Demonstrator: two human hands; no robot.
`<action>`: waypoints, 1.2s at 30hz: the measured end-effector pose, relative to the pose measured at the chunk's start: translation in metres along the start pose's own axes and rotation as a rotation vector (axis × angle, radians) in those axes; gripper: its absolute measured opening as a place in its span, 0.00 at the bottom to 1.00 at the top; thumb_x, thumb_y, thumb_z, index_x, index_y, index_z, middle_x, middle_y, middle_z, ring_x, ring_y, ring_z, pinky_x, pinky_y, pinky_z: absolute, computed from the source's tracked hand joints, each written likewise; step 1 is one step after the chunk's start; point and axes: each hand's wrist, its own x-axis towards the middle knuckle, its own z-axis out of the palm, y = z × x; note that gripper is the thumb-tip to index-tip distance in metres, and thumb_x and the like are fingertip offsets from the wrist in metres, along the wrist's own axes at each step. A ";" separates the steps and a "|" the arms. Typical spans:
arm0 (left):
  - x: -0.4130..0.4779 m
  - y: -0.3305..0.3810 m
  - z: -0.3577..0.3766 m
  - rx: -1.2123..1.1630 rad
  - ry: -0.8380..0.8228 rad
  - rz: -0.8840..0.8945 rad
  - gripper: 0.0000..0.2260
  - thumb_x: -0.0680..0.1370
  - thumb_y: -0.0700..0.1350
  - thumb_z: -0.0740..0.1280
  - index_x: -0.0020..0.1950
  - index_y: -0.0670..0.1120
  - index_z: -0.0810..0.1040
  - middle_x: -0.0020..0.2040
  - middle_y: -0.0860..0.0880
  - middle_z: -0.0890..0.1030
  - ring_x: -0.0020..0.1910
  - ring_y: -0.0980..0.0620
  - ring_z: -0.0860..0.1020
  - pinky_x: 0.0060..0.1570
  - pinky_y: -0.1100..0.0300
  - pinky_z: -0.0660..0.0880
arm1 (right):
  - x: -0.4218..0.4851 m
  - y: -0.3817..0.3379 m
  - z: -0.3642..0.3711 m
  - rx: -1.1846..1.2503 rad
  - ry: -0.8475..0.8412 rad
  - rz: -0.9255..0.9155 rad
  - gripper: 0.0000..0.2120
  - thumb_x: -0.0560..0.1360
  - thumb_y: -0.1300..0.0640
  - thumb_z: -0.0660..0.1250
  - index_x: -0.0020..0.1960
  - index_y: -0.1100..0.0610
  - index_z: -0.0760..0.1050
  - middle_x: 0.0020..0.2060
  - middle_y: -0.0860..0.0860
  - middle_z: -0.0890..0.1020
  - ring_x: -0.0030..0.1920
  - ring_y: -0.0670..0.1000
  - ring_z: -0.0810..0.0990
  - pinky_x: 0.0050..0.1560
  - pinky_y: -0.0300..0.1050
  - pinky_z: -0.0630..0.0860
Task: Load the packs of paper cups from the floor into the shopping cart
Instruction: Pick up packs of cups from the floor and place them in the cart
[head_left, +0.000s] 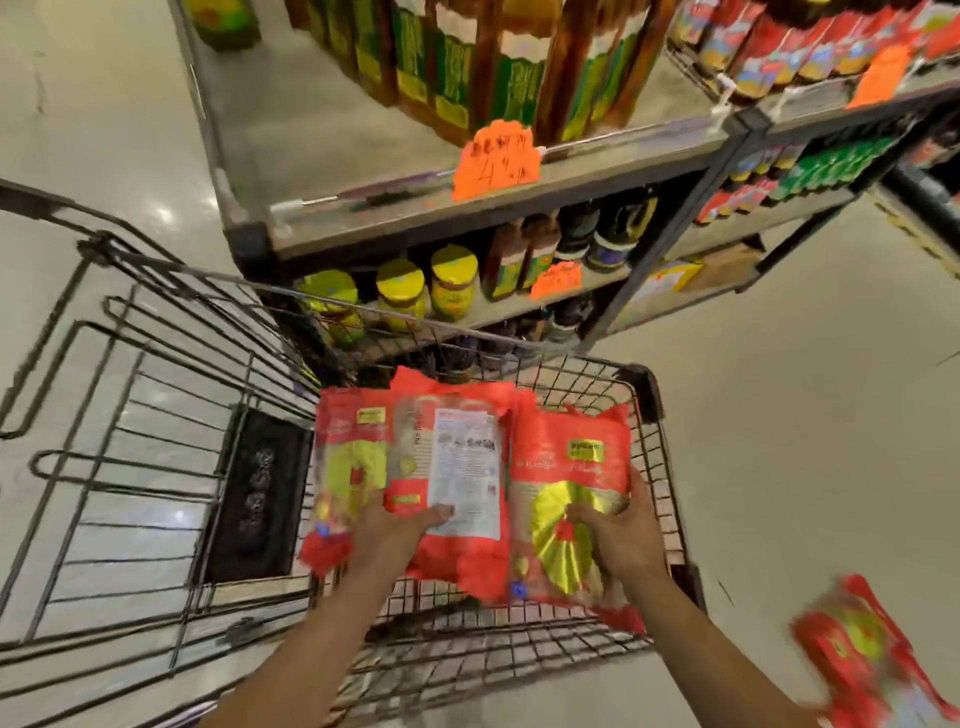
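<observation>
Both forearms are reaching in from the bottom edge. Left hand (395, 530) is gripping the near end of the middle pack (457, 483), thumb lying on its white printed label, fingers hidden under it. Right hand (621, 535) is clamping the right pack (566, 499), thumb across the gold fan print, fingers wrapping the right edge. So each grip is pressing closed on a pack, not spread.

Three packs are sitting side by side in the cart basket, touching: left pack (348, 467) is lying free, not held. Long axes are all running near-to-far, away from the camera, crimped ends pointing at the shelving. Glossy red plastic film, flattish pillow shapes, crinkled seams, yellow-green and gold round graphics; middle one is showing its back face with the text panel.

A fourth pack (867, 654) is lying on the floor at lower right, well apart from the cart, blurred, long axis running diagonally.

Shopping cart (519, 644) is dark wire grid, black plastic corner caps; a folded wire flap with a dark panel is sitting to the left of the packs.

Floor (779, 415) is pale, glossy, reflecting lights.

Beyond the cart, grey metal shelves (519, 197) are carrying yellow-lidded jars (452, 280), tall dark bottles and orange price tags (496, 161), text unreadable.
</observation>
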 end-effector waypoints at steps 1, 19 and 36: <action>0.014 -0.003 0.012 0.038 0.005 -0.008 0.24 0.63 0.45 0.85 0.52 0.51 0.77 0.45 0.53 0.84 0.44 0.53 0.83 0.47 0.54 0.80 | 0.017 0.007 0.006 -0.002 -0.019 0.008 0.38 0.63 0.60 0.82 0.64 0.41 0.66 0.53 0.50 0.84 0.48 0.51 0.84 0.50 0.54 0.82; 0.031 0.067 0.045 0.855 -0.091 0.407 0.34 0.78 0.61 0.64 0.81 0.50 0.57 0.77 0.45 0.69 0.71 0.42 0.72 0.70 0.44 0.71 | 0.045 -0.041 0.015 -0.555 0.036 -0.222 0.36 0.74 0.37 0.56 0.76 0.56 0.62 0.65 0.57 0.75 0.64 0.59 0.74 0.66 0.55 0.71; -0.316 0.203 0.032 1.340 -0.085 1.810 0.36 0.76 0.62 0.65 0.77 0.42 0.68 0.74 0.37 0.72 0.72 0.35 0.70 0.71 0.38 0.66 | -0.317 -0.095 -0.158 -0.808 0.759 -0.246 0.38 0.76 0.34 0.59 0.80 0.53 0.60 0.78 0.61 0.64 0.78 0.63 0.61 0.75 0.67 0.57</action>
